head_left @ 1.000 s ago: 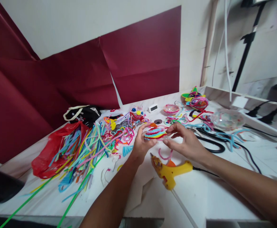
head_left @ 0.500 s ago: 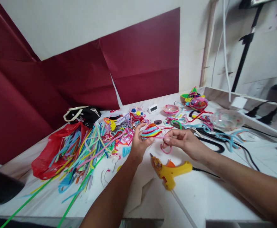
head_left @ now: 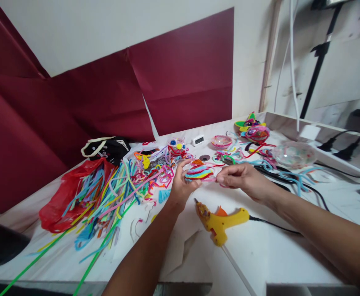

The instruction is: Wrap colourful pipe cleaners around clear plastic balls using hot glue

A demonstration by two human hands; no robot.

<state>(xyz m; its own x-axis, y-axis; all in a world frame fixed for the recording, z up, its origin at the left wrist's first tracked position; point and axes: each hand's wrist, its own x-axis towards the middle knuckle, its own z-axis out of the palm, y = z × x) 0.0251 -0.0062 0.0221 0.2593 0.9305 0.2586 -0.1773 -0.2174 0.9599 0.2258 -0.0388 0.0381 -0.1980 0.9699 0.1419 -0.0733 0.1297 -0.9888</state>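
My left hand (head_left: 180, 185) grips a small dome wrapped in striped pipe cleaners (head_left: 199, 172), red, blue, yellow and pink, held above the white table (head_left: 260, 250). My right hand (head_left: 243, 183) is closed in a pinch on a pink pipe cleaner (head_left: 213, 179) at the dome's right edge. A yellow glue gun (head_left: 221, 220) lies on the table just below both hands, nozzle pointing left.
A big heap of coloured pipe cleaners (head_left: 112, 193) spills from a red plastic bag (head_left: 59, 197) at the left. Finished wrapped ornaments (head_left: 255, 131), a clear bowl (head_left: 294, 154), a small white clock (head_left: 198, 140), black cables (head_left: 291, 187) and a black bag (head_left: 109, 149) lie behind.
My right hand picked the pink pipe cleaner up from the table and brought it to the dome's right edge. The left hand kept holding the dome nearly still.
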